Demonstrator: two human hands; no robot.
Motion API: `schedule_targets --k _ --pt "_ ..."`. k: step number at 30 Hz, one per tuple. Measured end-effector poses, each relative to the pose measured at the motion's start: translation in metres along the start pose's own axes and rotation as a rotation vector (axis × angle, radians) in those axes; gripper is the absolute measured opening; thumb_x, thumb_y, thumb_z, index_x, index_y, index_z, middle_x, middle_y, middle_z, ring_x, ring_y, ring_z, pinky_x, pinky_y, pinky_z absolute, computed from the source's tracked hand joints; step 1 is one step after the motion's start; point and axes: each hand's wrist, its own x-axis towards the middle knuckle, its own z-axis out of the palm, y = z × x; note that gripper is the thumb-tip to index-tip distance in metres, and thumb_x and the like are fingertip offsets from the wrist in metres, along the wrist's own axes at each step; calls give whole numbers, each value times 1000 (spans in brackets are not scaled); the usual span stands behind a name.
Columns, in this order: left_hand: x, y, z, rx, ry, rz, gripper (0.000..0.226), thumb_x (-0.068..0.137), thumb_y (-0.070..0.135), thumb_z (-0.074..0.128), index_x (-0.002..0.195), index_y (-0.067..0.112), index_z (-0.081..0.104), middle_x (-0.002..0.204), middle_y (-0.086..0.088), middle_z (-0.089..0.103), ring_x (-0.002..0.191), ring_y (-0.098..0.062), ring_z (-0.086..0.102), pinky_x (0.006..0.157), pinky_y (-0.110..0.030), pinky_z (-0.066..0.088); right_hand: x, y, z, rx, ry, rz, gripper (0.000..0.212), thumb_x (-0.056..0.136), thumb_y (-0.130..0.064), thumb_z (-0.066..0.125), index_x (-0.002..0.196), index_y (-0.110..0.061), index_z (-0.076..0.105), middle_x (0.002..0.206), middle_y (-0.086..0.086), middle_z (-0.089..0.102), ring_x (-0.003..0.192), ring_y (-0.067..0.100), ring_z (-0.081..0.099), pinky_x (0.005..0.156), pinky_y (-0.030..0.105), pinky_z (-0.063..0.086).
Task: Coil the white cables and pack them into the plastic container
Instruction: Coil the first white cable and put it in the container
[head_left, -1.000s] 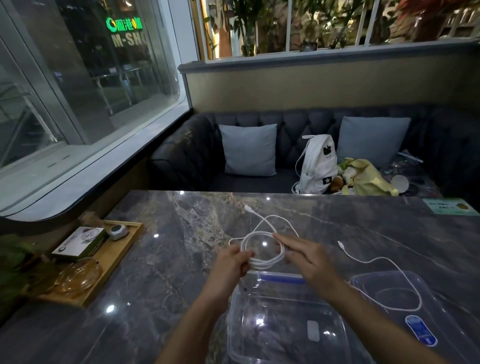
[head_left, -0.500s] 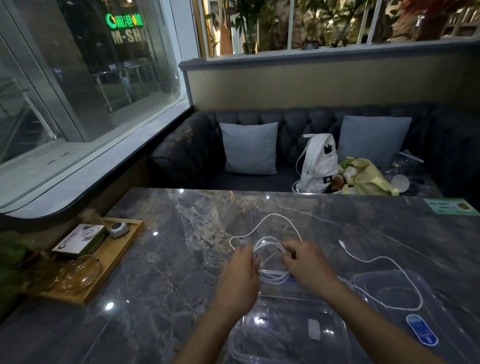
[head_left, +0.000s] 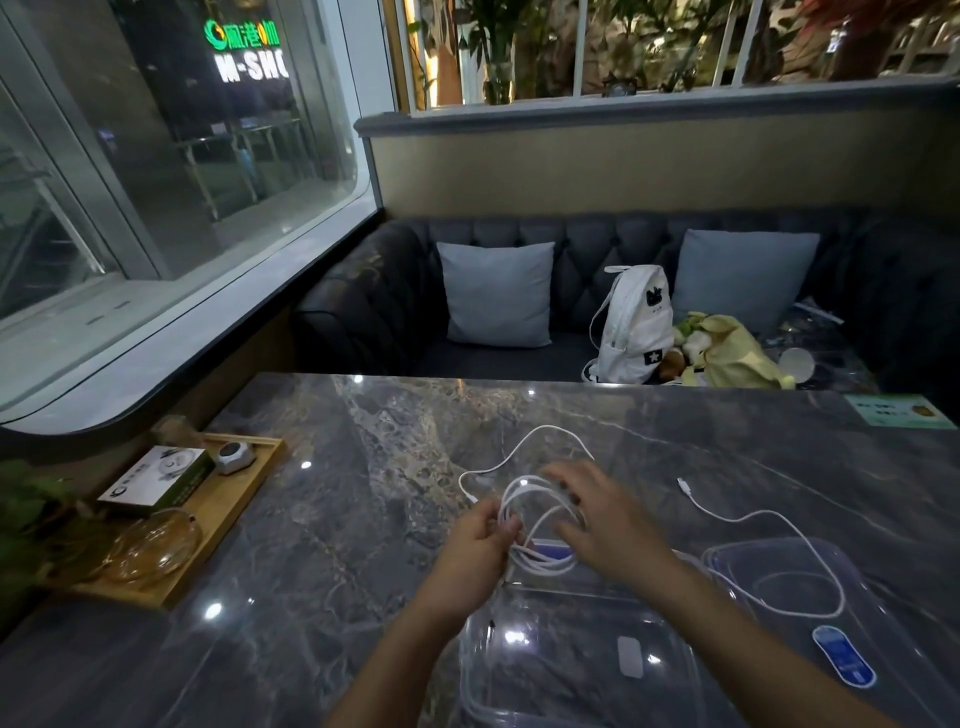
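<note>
While my left fingers (head_left: 500, 526) pinch the half-wound coil (head_left: 540, 560), right hand (head_left: 610, 525) is too blurry to call; second cable (head_left: 753, 517) loose, container (head_left: 475, 675) holds none.

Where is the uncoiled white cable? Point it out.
In the head view, the loose white cable lies on the table to the right of the right hand, its near loop resting on the clear lid.

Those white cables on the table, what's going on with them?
A person is coiling one white cable above the grey marble table. The left hand pinches the loops together while the right hand, fingers spread, reaches over them. A second white cable lies uncoiled to the right, partly draped across a clear plastic lid. The clear plastic container nearest the person has no cable in it yet.
</note>
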Motion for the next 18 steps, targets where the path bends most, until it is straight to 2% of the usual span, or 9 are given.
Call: schedule_targets --k 3,5,6,8,10,12,14,16,18 --pt "-2 0 -1 -44 -51 3 16 95 4 42 84 11 52 69 -4 57 43 5 50 43 -8 37 -5 -3 -2 -287 82 -265 42 66 -9 72 103 -22 57 94 4 56 68 14 51 49 24 42" --pt "-3 2 -2 -108 -81 -7 16 95 3 42 85 10 52 60 3 60 36 5 48 38 -6 35 -4 -7 -2 -320 158 -357 21 72 -15 65 91 -21 57 80 4 57 61 16 51 44 25 44" --pt "-3 4 -2 -137 -95 -15 17 95 2 41 85 11 52 52 7 60 34 5 47 37 -6 34 -3 -9 -4 -286 167 -328 10 77 -21 59 85 -25 54 74 -1 56 58 12 48 44 23 42" --pt "-2 6 -4 -155 -113 -26 18 95 5 42 84 13 53 44 9 55 32 3 40 34 -9 30 0 -9 -8 -239 173 -215 9 81 -33 52 75 -35 47 66 -14 51 54 1 41 48 16 34" --pt "-1 7 -6 -162 -124 -34 16 95 7 44 83 13 53 53 3 54 33 0 34 34 -12 27 -2 -5 -7 -286 184 -311 8 81 -26 53 77 -32 53 70 -9 58 55 3 44 46 18 35" --pt "1 9 -6 -168 -127 -36 13 95 9 44 83 10 50 70 -13 60 36 -4 37 38 -15 29 -6 0 0 -222 293 -393 12 82 -16 52 79 -12 64 82 7 66 62 14 58 47 22 45" --pt "3 11 -6 -185 -140 -22 11 95 12 44 86 8 48 75 -11 70 41 -6 42 42 -17 32 -7 0 5 -64 375 -322 13 82 -10 53 78 -4 64 91 12 64 76 14 60 62 22 50" --pt "4 13 -6 -194 -153 -6 10 96 12 43 88 7 49 74 -4 74 43 -5 45 44 -16 36 -7 0 9 97 410 -241 7 79 -2 56 77 -2 63 94 10 59 83 6 54 74 10 42" --pt "5 14 -6 -180 -179 6 12 95 13 44 86 8 49 78 -8 73 44 -6 46 45 -16 36 -7 0 9 225 415 -164 8 78 1 56 78 -3 63 90 1 57 82 4 53 74 6 40"
